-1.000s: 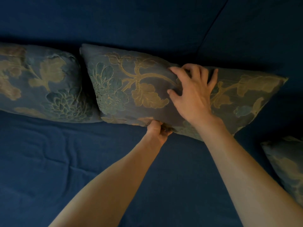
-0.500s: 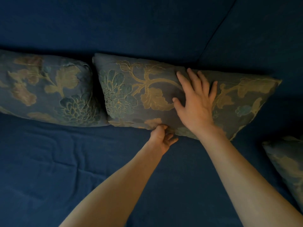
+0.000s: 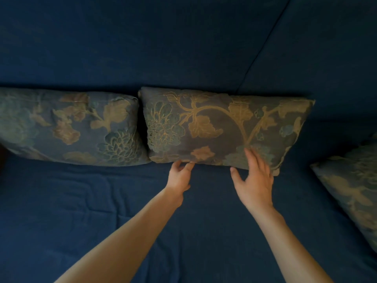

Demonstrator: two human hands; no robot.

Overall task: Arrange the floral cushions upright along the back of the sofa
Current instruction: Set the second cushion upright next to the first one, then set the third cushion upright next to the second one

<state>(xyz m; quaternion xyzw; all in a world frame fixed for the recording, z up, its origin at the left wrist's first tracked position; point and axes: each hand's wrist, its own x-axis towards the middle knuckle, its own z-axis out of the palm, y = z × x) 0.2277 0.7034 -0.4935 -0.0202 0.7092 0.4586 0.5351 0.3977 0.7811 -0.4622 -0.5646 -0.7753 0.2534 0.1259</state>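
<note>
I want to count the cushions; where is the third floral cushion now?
In the head view, the third floral cushion lies tilted at the right edge on the sofa seat, apart from the middle cushion.

2 floral cushions (blue-grey, gold vines) stand upright side by side: left cushion (image 3: pixel 69 127), middle cushion (image 3: pixel 222 127). A 3rd cushion (image 3: pixel 350 193) lies tilted at right.

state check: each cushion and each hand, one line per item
Left cushion: upright against the sofa back.
Middle cushion: upright against the back, close beside the left cushion.
Right cushion: not in the row, lying tilted on the seat, partly out of frame.
Left hand: open, fingertips at the middle cushion's bottom edge.
Right hand: open, fingers over the middle cushion's lower front, gripping nothing.
</note>
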